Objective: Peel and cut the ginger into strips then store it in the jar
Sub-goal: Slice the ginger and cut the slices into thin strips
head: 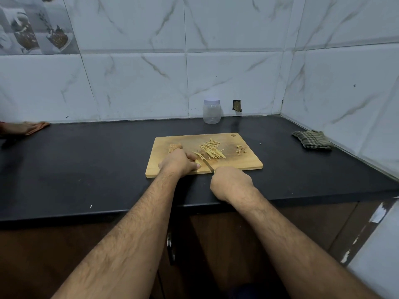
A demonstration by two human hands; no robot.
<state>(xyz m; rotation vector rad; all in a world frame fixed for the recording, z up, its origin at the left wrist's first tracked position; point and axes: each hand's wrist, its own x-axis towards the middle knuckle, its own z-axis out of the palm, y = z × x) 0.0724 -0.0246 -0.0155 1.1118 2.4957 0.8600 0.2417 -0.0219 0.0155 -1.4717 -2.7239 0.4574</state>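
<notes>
A wooden cutting board (244,162) lies on the black counter. My left hand (178,164) pins a peeled ginger slice (197,162) to the board near its front edge. My right hand (232,183) grips a knife (208,165), and the blade touches the board just right of that slice. A pile of pale ginger strips (212,150) sits in the middle of the board. An unpeeled ginger chunk (174,146) lies behind my left hand. Brown peel scraps (241,149) are at the board's right side. A clear plastic jar (211,111) with a white lid stands by the back wall.
A folded checked cloth (312,140) lies at the right by the tiled wall. At the far left edge another person's hand rests on an orange cloth (35,127). The counter's front edge (108,214) runs below my forearms, with brown cabinet doors underneath.
</notes>
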